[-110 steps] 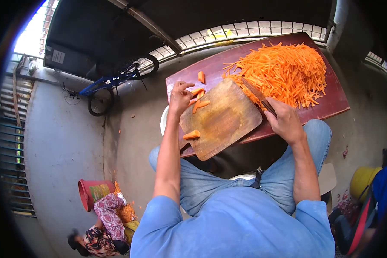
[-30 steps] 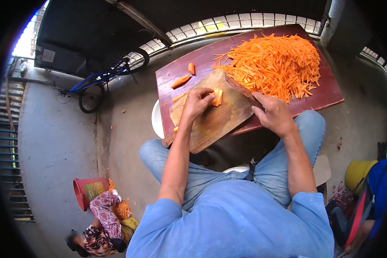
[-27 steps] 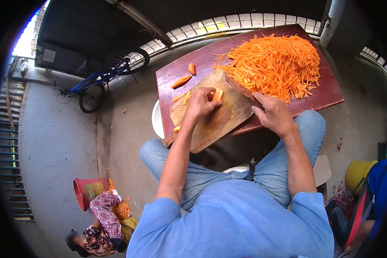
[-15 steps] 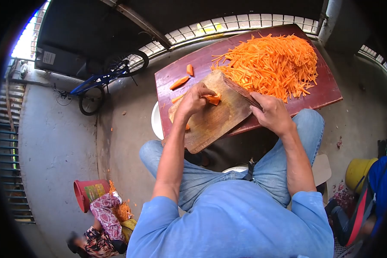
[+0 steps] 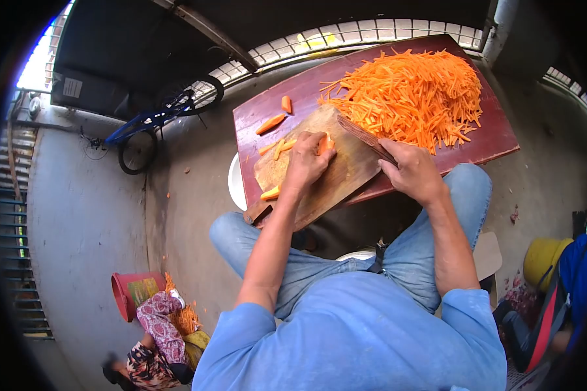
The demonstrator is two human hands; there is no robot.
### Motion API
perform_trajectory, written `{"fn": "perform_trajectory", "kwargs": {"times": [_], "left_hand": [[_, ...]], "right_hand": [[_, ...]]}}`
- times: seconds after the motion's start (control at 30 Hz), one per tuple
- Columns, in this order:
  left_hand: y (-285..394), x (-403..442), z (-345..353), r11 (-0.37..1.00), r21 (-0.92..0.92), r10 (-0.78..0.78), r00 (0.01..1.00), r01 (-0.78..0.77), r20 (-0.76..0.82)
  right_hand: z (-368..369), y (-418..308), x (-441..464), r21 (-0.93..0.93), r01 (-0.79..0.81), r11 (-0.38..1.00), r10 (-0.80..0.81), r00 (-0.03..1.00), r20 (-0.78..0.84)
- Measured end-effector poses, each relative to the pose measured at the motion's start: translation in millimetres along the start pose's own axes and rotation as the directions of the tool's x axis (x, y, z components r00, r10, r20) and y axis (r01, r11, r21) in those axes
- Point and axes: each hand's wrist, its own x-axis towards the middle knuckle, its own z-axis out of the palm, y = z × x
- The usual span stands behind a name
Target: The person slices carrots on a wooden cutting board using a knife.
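Note:
My left hand (image 5: 306,161) is closed over a piece of carrot (image 5: 327,143) on the worn wooden cutting board (image 5: 336,186). My right hand (image 5: 413,171) grips a broad-bladed knife (image 5: 364,137), its handle mostly hidden in the fingers. The blade stands over the board's right side, a little apart from the left hand. Several carrot pieces (image 5: 270,193) lie on the board left of my left hand. Beyond the blade rises a large heap of carrot sticks (image 5: 414,98) on the dark red table (image 5: 257,107).
Two carrot chunks (image 5: 270,124) rest on the table's left part. A white basin (image 5: 237,182) shows beside the table. A blue bicycle (image 5: 140,130) leans at the far left. One person (image 5: 156,352) sits lower left near a red bucket (image 5: 134,293); another (image 5: 567,306) is at right by a yellow bucket (image 5: 542,260).
My left hand has shifted right and turned over, now covering the carrot piece near the blade. Carrot pieces left of it are now more visible. My right hand and the knife have barely moved.

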Motion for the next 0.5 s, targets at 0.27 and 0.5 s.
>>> {"fn": "perform_trajectory", "kwargs": {"times": [0.27, 0.5], "left_hand": [[23, -23, 10, 0.986, 0.164, 0.048, 0.99, -0.026, -0.13], [31, -48, -7, 0.997, 0.012, -0.073, 0.992, 0.075, -0.105]], "right_hand": [[-2, -3, 1, 0.094, -0.026, 0.995, 0.022, 0.999, 0.044], [0, -16, 1, 0.152, -0.061, 0.986, 0.048, 0.995, 0.087]]}}
